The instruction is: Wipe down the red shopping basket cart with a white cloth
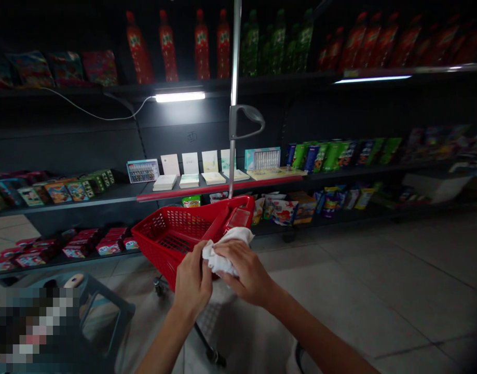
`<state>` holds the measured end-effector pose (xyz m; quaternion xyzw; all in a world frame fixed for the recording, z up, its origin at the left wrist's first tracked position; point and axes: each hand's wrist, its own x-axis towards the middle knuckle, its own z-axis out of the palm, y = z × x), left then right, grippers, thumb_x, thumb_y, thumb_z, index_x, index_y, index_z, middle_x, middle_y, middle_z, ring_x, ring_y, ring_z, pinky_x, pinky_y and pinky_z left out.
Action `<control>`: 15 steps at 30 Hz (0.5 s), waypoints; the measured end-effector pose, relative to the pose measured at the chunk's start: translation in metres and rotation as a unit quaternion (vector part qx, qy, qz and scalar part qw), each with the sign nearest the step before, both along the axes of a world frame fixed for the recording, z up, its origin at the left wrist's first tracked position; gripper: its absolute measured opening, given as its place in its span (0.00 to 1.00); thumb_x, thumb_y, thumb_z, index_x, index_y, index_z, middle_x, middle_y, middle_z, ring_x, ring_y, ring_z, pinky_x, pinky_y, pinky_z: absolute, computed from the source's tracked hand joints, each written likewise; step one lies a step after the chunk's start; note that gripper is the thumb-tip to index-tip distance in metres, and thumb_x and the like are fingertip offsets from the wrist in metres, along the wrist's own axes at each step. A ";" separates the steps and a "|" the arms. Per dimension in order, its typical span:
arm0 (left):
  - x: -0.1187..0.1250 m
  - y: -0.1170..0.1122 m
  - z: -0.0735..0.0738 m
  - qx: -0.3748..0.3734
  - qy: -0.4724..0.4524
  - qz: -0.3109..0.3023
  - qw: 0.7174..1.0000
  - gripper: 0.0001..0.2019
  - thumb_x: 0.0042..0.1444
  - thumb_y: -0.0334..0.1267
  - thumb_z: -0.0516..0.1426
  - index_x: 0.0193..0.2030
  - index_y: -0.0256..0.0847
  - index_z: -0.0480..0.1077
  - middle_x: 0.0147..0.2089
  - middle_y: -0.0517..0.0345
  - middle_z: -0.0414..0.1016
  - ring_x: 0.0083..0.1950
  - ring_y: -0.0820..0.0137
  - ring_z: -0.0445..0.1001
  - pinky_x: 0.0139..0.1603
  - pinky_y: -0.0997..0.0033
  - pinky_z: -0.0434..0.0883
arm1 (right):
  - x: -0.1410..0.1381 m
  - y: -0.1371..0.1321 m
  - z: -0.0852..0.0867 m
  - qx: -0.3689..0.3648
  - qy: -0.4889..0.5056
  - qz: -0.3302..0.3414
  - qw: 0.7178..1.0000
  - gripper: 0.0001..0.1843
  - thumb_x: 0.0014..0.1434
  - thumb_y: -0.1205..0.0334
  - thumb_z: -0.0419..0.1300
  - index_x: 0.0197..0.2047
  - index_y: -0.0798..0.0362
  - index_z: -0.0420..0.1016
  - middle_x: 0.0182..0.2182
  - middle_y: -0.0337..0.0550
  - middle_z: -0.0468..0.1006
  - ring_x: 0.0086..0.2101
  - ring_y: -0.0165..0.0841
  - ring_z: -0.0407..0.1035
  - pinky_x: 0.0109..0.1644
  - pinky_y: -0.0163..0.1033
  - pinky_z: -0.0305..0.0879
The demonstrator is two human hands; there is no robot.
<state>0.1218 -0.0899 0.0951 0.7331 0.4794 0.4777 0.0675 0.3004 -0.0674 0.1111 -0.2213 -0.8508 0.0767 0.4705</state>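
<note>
A red wheeled shopping basket (172,236) stands on the floor in front of me, its tall metal handle pole (233,104) rising upward. Both my hands meet at the basket's near rim around a white cloth (222,252). My left hand (192,283) grips the cloth's left side with curled fingers. My right hand (244,270) lies over the cloth, fingers closed on it. The cloth touches the rim beside the pole's red base.
Dark store shelves (222,184) run across the back, holding bottles (201,44), cards, boxes and snack packs. A blue-grey stool (101,306) stands at lower left next to a blurred-out area. Tiled floor (378,280) stretches to the right.
</note>
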 end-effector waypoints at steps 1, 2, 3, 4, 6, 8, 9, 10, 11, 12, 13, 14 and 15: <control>-0.002 0.002 -0.004 0.006 0.003 0.000 1.000 0.18 0.67 0.39 0.49 0.60 0.42 0.69 0.51 0.49 0.80 0.46 0.61 0.78 0.48 0.63 0.71 | 0.003 0.004 0.000 0.011 -0.021 0.007 1.000 0.17 0.65 0.57 0.59 0.56 0.48 0.69 0.51 0.50 0.78 0.52 0.46 0.70 0.59 0.56 0.65; -0.003 0.005 -0.007 0.015 0.007 0.001 1.000 0.17 0.67 0.40 0.49 0.58 0.42 0.71 0.50 0.49 0.81 0.44 0.61 0.78 0.47 0.63 0.71 | 0.007 0.009 0.000 0.016 -0.036 0.012 0.999 0.17 0.65 0.57 0.59 0.57 0.48 0.69 0.52 0.50 0.78 0.52 0.45 0.70 0.59 0.56 0.66; -0.005 0.008 -0.011 0.027 0.008 0.001 1.000 0.17 0.66 0.41 0.50 0.56 0.42 0.72 0.48 0.49 0.81 0.42 0.62 0.78 0.45 0.63 0.71 | 0.011 0.014 0.000 0.016 -0.044 0.016 0.999 0.17 0.65 0.57 0.59 0.57 0.48 0.69 0.52 0.50 0.78 0.52 0.45 0.70 0.59 0.55 0.66; -0.005 0.010 -0.014 0.041 0.003 0.002 0.999 0.16 0.66 0.41 0.50 0.54 0.42 0.74 0.46 0.50 0.82 0.40 0.63 0.77 0.43 0.64 0.71 | 0.015 0.019 -0.001 0.015 -0.048 0.021 0.999 0.18 0.66 0.57 0.59 0.57 0.48 0.68 0.52 0.51 0.78 0.53 0.45 0.70 0.59 0.55 0.66; -0.005 0.015 -0.020 0.077 -0.027 0.006 0.997 0.16 0.64 0.41 0.51 0.51 0.42 0.76 0.41 0.52 0.82 0.36 0.64 0.77 0.40 0.65 0.71 | 0.024 0.030 -0.003 0.020 -0.045 0.030 0.998 0.19 0.66 0.58 0.58 0.59 0.48 0.67 0.54 0.51 0.77 0.55 0.44 0.70 0.61 0.55 0.66; -0.005 0.016 -0.025 0.101 -0.064 0.013 0.993 0.15 0.63 0.41 0.52 0.49 0.42 0.78 0.36 0.54 0.82 0.32 0.66 0.76 0.37 0.66 0.71 | 0.031 0.040 -0.006 0.034 -0.034 0.027 0.998 0.20 0.66 0.59 0.57 0.60 0.48 0.67 0.56 0.52 0.76 0.58 0.44 0.68 0.62 0.55 0.66; -0.006 0.016 -0.026 0.106 -0.078 0.015 0.991 0.15 0.63 0.41 0.52 0.48 0.43 0.78 0.35 0.55 0.81 0.31 0.67 0.75 0.35 0.67 0.71 | 0.034 0.045 -0.007 0.040 -0.026 0.020 0.999 0.20 0.66 0.59 0.57 0.60 0.48 0.66 0.57 0.52 0.75 0.59 0.44 0.68 0.63 0.55 0.65; -0.007 0.015 -0.027 0.110 -0.088 0.014 0.990 0.15 0.63 0.40 0.52 0.47 0.43 0.79 0.34 0.55 0.81 0.31 0.67 0.75 0.35 0.67 0.70 | 0.037 0.049 -0.008 0.043 -0.018 0.011 0.999 0.20 0.66 0.60 0.57 0.60 0.48 0.66 0.58 0.52 0.75 0.60 0.44 0.67 0.64 0.55 0.65; -0.009 0.013 -0.027 0.112 -0.095 0.008 0.989 0.14 0.63 0.40 0.52 0.46 0.43 0.79 0.34 0.55 0.82 0.31 0.67 0.76 0.35 0.67 0.70 | 0.040 0.053 -0.009 0.042 -0.009 0.000 0.999 0.19 0.67 0.60 0.57 0.61 0.48 0.66 0.59 0.52 0.74 0.60 0.44 0.67 0.65 0.55 0.64; -0.011 0.011 -0.027 0.114 -0.100 0.000 0.988 0.14 0.63 0.39 0.52 0.44 0.43 0.80 0.34 0.55 0.82 0.31 0.67 0.76 0.35 0.67 0.70 | 0.043 0.057 -0.010 0.037 0.000 -0.012 0.999 0.19 0.67 0.61 0.56 0.61 0.48 0.66 0.59 0.52 0.74 0.61 0.43 0.66 0.65 0.55 0.64; -0.015 0.009 -0.025 0.118 -0.104 -0.010 0.988 0.13 0.63 0.38 0.52 0.41 0.44 0.80 0.34 0.55 0.82 0.31 0.67 0.76 0.35 0.67 0.70 | 0.046 0.063 -0.012 0.029 0.011 -0.025 0.999 0.20 0.68 0.61 0.56 0.61 0.48 0.66 0.60 0.51 0.74 0.61 0.42 0.66 0.66 0.54 0.63; -0.018 0.006 -0.024 0.123 -0.107 -0.020 0.986 0.13 0.63 0.37 0.52 0.38 0.44 0.79 0.33 0.55 0.82 0.31 0.67 0.76 0.35 0.67 0.70 | 0.049 0.068 -0.014 0.018 0.022 -0.038 0.999 0.20 0.68 0.61 0.55 0.62 0.48 0.65 0.60 0.51 0.73 0.62 0.42 0.66 0.67 0.54 0.62; -0.023 0.004 -0.023 0.128 -0.111 -0.027 0.985 0.13 0.62 0.37 0.52 0.35 0.43 0.78 0.31 0.56 0.81 0.30 0.67 0.76 0.35 0.67 0.70 | 0.053 0.075 -0.017 0.003 0.033 -0.052 0.998 0.20 0.69 0.60 0.55 0.63 0.48 0.65 0.61 0.51 0.73 0.62 0.41 0.65 0.68 0.54 0.60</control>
